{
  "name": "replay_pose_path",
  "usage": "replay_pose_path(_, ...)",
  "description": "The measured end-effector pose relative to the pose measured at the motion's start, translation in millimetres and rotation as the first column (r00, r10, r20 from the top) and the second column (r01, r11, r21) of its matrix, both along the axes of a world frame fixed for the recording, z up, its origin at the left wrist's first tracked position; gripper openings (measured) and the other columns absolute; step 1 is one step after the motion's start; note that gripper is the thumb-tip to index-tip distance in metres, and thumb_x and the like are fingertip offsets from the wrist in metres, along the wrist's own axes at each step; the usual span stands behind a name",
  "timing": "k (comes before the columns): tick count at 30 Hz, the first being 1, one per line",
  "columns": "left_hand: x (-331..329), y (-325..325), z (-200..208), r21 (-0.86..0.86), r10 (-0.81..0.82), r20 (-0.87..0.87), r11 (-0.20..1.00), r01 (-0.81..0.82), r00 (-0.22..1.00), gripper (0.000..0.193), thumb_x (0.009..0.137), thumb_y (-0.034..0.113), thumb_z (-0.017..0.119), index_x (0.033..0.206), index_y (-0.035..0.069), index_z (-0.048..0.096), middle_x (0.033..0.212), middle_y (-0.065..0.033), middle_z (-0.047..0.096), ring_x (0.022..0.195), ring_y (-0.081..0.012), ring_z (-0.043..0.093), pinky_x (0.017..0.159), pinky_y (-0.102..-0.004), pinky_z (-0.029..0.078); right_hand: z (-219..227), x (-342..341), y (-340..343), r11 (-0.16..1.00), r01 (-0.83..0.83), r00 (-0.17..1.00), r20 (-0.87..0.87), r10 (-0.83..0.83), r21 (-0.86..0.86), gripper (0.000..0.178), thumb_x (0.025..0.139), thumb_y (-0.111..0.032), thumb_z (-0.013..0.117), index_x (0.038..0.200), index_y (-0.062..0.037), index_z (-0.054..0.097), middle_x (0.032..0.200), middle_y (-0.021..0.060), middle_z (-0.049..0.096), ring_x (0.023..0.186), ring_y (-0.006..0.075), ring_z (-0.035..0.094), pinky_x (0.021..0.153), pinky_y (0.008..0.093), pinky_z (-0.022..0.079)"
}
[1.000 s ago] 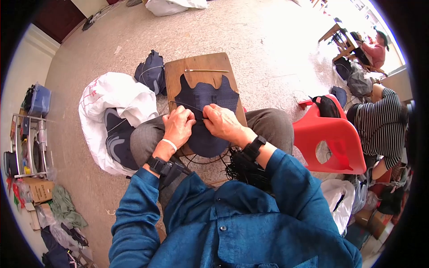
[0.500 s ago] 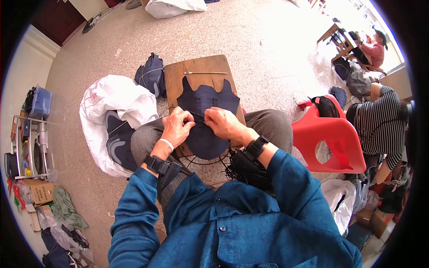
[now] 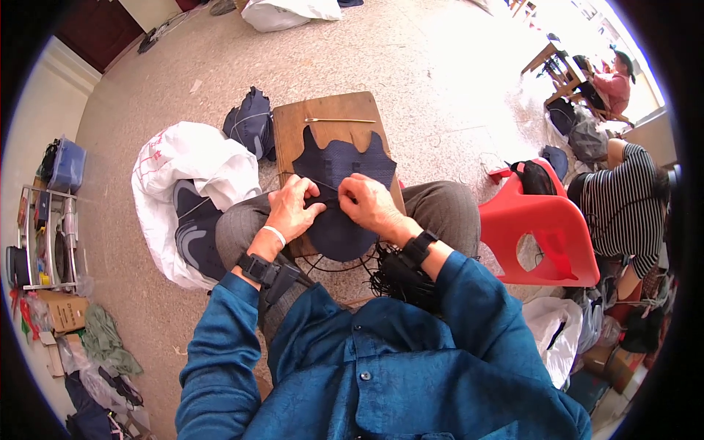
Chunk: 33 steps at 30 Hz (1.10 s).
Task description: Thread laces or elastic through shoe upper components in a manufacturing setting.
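Observation:
A dark navy shoe upper (image 3: 345,238), with a notched top edge, lies flat on a small wooden stool (image 3: 323,106) between my knees. Over its middle, my left hand (image 3: 292,208) is closed in a pinch at its left side. My right hand (image 3: 369,204) pinches opposite, thumb and forefinger together. A thin cord seems to stretch between the fingertips of both hands; its ends are hidden by the fingers. Beyond the upper, a slim needle-like tool (image 3: 341,120) rests crosswise on the wood.
A tied bundle of navy uppers (image 3: 249,125) stands left of the stool. Nearer, a white sack (image 3: 158,176) holds more uppers (image 3: 196,231). Black cords (image 3: 402,277) hang by my right thigh. A red chair (image 3: 506,249) and a person in stripes (image 3: 616,202) are at right.
My right hand has lifted and shifted slightly right, its fingers turned a little. My left hand stays nearly in place; the upper lies as before.

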State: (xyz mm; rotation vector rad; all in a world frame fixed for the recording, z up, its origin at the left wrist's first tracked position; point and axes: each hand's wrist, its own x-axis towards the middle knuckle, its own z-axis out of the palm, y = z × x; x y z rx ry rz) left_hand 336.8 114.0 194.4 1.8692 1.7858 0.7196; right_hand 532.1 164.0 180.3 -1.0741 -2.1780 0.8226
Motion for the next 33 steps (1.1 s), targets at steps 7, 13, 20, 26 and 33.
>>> replay_pose_path(7,-2.9,1.6,-0.9,-0.176,0.000,0.092,0.984,0.016,0.996,0.021,0.074,0.018,0.074,0.090,0.012,0.062,0.091,-0.0004,0.057,0.079,-0.0183,0.060,0.085,-0.0386,0.036,16.7,48.8,9.9,0.996,-0.010,0.978,0.210,-0.010,0.094,0.008,0.076,-0.009,0.058,0.075,-0.0017,0.055,0.075,0.0170,0.057,0.074,0.0388,0.060,0.067,0.0455,0.049)
replay_pose_path(13,-0.8,-4.5,-2.7,-0.087,-0.023,0.006,0.996,0.023,1.000,0.017,0.077,0.019,0.071,0.090,0.014,0.061,0.092,-0.0003,0.057,0.085,-0.0197,0.059,0.086,-0.0387,0.034,44.8,88.7,4.1,0.973,0.156,0.917,0.341,-0.207,0.170,0.011,0.079,-0.010,0.056,0.076,-0.0002,0.056,0.076,0.0206,0.060,0.075,0.0407,0.062,0.067,0.0493,0.049)
replay_pose_path(20,14.6,-16.1,12.9,0.178,-0.025,-0.184,0.982,0.058,0.983,0.013,0.078,0.016,0.072,0.086,0.011,0.063,0.085,-0.0028,0.058,0.078,-0.0219,0.057,0.078,-0.0361,0.040,48.0,73.2,-6.2,0.994,0.106,0.992,0.060,-0.108,0.022,0.007,0.082,-0.008,0.058,0.080,-0.0013,0.056,0.073,0.0203,0.061,0.071,0.0400,0.062,0.065,0.0459,0.049)
replay_pose_path(26,27.8,-52.6,29.7,0.132,-0.504,-0.261,0.826,0.548,0.823,0.021,0.069,0.003,0.069,0.089,0.008,0.065,0.094,-0.0083,0.055,0.090,-0.0272,0.055,0.080,-0.0372,0.044,41.5,65.2,-12.3,0.980,0.088,0.994,-0.044,-0.097,-0.179,0.007,0.082,-0.007,0.058,0.081,-0.0006,0.057,0.071,0.0190,0.061,0.068,0.0350,0.063,0.062,0.0412,0.049)
replay_pose_path(33,25.6,-47.6,30.0,0.097,-0.553,-0.460,0.747,0.658,0.695,0.017,0.069,0.003,0.066,0.086,0.005,0.063,0.096,-0.0077,0.055,0.091,-0.0257,0.055,0.079,-0.0358,0.045,18.5,45.8,-9.1,0.980,-0.124,0.977,-0.192,0.093,-0.154,0.007,0.082,-0.007,0.058,0.083,0.0006,0.057,0.070,0.0190,0.061,0.067,0.0359,0.063,0.061,0.0414,0.049)
